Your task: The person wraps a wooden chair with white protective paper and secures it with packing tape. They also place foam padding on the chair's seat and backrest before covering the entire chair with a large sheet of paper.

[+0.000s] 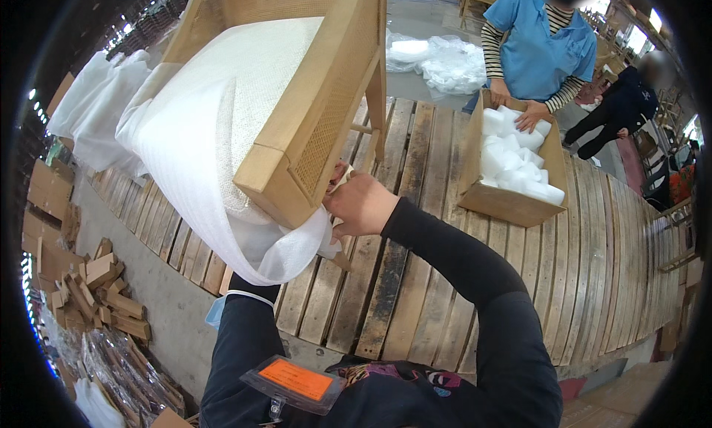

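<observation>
A light wooden armchair with woven cane panels and a cream cushion stands tilted in front of me. White foam sheet drapes over the seat and loops under its near corner. My right hand is at the chair's lower right corner, fingers curled around something small and pale that I cannot make out. My left forearm reaches up beneath the loop of foam; the sheet and chair hide that hand and its fingers.
The slatted wooden table carries the chair and an open cardboard box of white foam pieces. A co-worker in blue has both hands at the box. Cardboard scraps lie on the floor at left; clear plastic lies beyond.
</observation>
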`<state>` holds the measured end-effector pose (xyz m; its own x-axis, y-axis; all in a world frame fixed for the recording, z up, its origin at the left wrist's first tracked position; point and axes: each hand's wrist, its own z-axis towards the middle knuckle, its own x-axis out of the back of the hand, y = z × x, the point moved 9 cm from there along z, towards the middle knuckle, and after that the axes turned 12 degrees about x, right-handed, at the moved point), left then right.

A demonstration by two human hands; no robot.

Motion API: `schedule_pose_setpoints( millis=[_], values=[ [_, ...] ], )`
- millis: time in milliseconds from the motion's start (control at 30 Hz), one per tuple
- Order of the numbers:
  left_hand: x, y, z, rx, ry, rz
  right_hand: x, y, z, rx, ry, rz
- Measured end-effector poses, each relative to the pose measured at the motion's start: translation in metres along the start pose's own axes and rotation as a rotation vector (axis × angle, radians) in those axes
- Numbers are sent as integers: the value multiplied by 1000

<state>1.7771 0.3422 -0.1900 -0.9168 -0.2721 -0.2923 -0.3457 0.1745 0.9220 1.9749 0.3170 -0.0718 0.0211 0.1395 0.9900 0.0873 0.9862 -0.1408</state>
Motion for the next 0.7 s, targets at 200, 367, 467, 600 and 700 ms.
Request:
schedule_pose_setpoints(
  millis=[200, 367, 467, 600, 700],
  values=[
    [-70, -17, 27, 162, -413, 237, 36, 1, -39, -196, 303, -262],
    [-162, -59, 14, 318, -941, 638, 23, -6, -64, -5, 436, -143],
    [-186, -65, 11, 347, -1043, 659, 6, -13, -77, -8, 424, -11],
    [-136, -31, 23, 282, -724, 61, -10, -47, -101, -53, 450, 133],
    [-46, -27, -14, 118, -285, -86, -14, -83, -106, -97, 550, 182]
  ],
)
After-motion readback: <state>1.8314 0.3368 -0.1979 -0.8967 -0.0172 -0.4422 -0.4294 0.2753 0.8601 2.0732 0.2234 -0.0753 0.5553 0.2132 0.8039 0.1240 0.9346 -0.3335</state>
